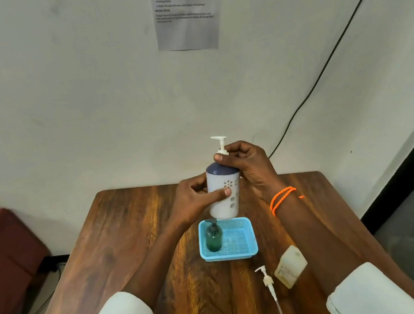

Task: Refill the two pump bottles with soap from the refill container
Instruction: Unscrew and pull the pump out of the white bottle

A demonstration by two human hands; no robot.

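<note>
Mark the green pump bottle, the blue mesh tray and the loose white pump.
Green plastic pump bottle (214, 237): head view, mid body.
Blue plastic mesh tray (249, 231): head view, right rim.
Loose white plastic pump (267, 280): head view, collar.

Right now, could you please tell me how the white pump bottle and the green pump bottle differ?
The white pump bottle is held in the air by both hands, left hand on its body, right hand at its collar; the green pump bottle stands in the blue basket. The white one looks taller, with a dark blue shoulder and white pump; the green one is see-through with a dark pump. Both are upright with pumps fitted.
</note>
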